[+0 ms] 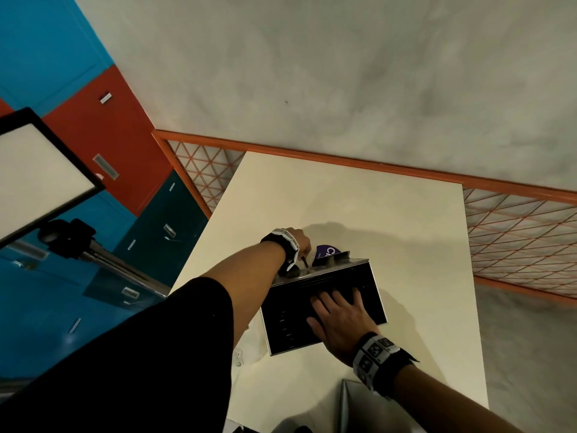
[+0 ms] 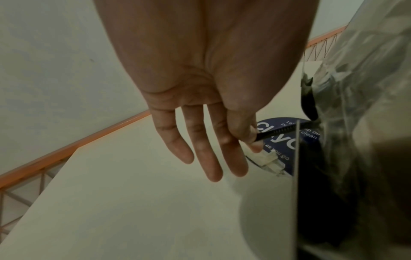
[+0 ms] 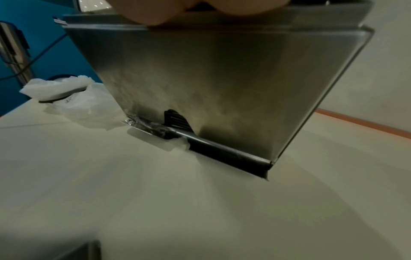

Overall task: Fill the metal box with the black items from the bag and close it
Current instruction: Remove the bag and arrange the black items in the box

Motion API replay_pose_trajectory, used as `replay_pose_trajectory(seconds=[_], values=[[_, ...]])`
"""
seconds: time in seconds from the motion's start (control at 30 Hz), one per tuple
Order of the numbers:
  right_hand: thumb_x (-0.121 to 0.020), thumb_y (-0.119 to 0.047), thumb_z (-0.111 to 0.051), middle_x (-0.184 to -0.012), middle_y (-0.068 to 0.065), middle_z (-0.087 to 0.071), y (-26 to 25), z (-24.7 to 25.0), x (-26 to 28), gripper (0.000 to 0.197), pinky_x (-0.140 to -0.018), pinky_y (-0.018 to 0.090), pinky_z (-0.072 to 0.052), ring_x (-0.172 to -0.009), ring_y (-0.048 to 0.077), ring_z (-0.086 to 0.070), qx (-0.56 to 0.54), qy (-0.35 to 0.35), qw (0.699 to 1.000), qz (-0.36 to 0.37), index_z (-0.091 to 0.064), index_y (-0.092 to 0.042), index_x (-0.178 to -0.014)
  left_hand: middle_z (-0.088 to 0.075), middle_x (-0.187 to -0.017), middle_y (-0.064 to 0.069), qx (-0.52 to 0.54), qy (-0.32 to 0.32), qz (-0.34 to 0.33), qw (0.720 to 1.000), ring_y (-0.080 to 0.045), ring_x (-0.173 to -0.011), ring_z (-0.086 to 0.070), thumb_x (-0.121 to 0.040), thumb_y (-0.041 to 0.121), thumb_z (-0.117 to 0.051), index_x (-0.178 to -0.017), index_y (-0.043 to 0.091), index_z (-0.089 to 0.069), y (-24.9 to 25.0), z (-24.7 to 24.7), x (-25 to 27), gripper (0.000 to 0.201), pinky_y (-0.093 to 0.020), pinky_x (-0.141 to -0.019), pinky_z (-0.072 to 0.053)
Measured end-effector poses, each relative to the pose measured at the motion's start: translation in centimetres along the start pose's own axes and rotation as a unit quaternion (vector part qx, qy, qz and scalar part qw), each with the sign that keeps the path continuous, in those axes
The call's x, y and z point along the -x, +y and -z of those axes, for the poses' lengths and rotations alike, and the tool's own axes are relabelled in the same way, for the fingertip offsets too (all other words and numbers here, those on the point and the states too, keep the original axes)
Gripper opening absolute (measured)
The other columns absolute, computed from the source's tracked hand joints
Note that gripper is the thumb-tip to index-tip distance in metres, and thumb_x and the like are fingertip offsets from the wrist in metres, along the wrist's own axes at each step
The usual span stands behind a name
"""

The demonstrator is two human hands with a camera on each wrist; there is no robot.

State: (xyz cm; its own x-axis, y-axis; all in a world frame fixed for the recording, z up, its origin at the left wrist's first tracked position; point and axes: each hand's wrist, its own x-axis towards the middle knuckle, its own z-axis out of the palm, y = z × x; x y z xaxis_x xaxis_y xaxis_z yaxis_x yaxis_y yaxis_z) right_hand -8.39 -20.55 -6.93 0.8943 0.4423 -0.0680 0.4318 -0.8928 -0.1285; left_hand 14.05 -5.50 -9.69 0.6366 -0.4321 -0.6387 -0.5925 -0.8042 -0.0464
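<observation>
The metal box [image 1: 287, 326] stands on the cream table [image 1: 406, 245], its dark top face upward. My right hand [image 1: 337, 314] lies flat on that top with straight fingers; the right wrist view shows only its fingertips [image 3: 155, 12] above the box's steel side [image 3: 211, 79]. At the box's far edge my left hand [image 1: 299, 245] pinches a thin black ribbed item [image 2: 275, 132] between thumb and forefinger [image 2: 251, 142], the other fingers straight. Clear‑wrapped black items show inside the box rim [image 2: 296, 158]. Another black piece [image 3: 176, 120] sits in a slot at the box's base.
A round dark‑blue label [image 2: 280, 142] lies on the table behind the box. A crumpled white plastic bag [image 3: 75, 100] sits left of the box. A grey metal part [image 1: 352, 401] is near the table's front edge. An orange mesh railing [image 1: 515, 239] borders the table; a light panel on a stand [image 1: 40, 170] is at left.
</observation>
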Motion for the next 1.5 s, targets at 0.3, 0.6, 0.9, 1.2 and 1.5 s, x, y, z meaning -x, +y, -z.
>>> replay_pose_trajectory(seconds=[0.3, 0.6, 0.9, 1.2, 1.5], values=[[-0.097, -0.053, -0.029, -0.111, -0.007, -0.061, 0.1, 0.1, -0.3, 0.041, -0.098, 0.058, -0.038, -0.104, 0.021, -0.057, -0.003, -0.002, 1.000, 0.002, -0.054, -0.027, -0.116, -0.070, -0.092, -0.010, 0.004, -0.025, 0.031, 0.999, -0.024, -0.065, -0.065, -0.073, 0.019, -0.078, -0.084, 0.017, -0.074, -0.8, -0.1, -2.1, 0.012, -0.034, -0.065, -0.060], [-0.098, -0.054, -0.025, -0.111, -0.008, -0.060, 0.3, 0.0, -0.3, 0.042, -0.099, 0.058, -0.036, -0.105, 0.020, -0.056, -0.010, -0.012, 1.000, 0.007, -0.053, -0.028, -0.115, -0.067, -0.096, -0.015, 0.022, -0.021, 0.039, 0.999, -0.026, -0.068, -0.062, -0.085, 0.008, -0.063, -0.095, 0.008, -0.073, -0.2, 0.1, -1.3, 0.014, -0.024, -0.051, -0.039], [-0.098, -0.054, -0.027, -0.109, -0.008, -0.060, 0.4, -0.1, -0.4, 0.040, -0.097, 0.058, -0.038, -0.103, 0.020, -0.057, -0.008, 0.000, 1.000, 0.015, -0.053, -0.027, -0.114, -0.065, -0.100, -0.012, 0.050, 0.022, 0.071, 0.996, -0.023, -0.076, -0.060, -0.093, 0.011, -0.052, -0.087, 0.006, -0.059, -1.3, 0.8, -1.1, 0.011, -0.028, -0.064, -0.045], [-0.095, -0.056, -0.036, -0.109, -0.009, -0.064, 0.6, -1.4, 1.2, 0.038, -0.087, 0.055, -0.047, -0.101, 0.018, -0.061, 0.004, 0.008, 0.999, 0.048, -0.056, -0.029, -0.114, -0.063, -0.120, -0.019, -0.008, 0.122, 0.165, 0.979, -0.036, -0.108, -0.065, -0.085, 0.000, -0.059, -0.113, 0.003, -0.064, -6.4, 4.5, 1.1, 0.029, -0.039, -0.090, -0.054], [-0.097, -0.053, -0.029, -0.129, -0.005, -0.059, 1.2, -1.3, -2.4, 0.048, -0.096, 0.066, -0.034, -0.121, 0.022, -0.054, 0.017, -0.060, 0.996, 0.071, -0.053, -0.025, -0.126, -0.064, -0.107, -0.014, 0.103, 0.170, 0.208, 0.958, -0.034, -0.088, -0.064, -0.095, 0.010, -0.052, -0.110, 0.016, -0.064, -9.2, 3.5, 7.1, 0.020, -0.042, -0.080, -0.057]])
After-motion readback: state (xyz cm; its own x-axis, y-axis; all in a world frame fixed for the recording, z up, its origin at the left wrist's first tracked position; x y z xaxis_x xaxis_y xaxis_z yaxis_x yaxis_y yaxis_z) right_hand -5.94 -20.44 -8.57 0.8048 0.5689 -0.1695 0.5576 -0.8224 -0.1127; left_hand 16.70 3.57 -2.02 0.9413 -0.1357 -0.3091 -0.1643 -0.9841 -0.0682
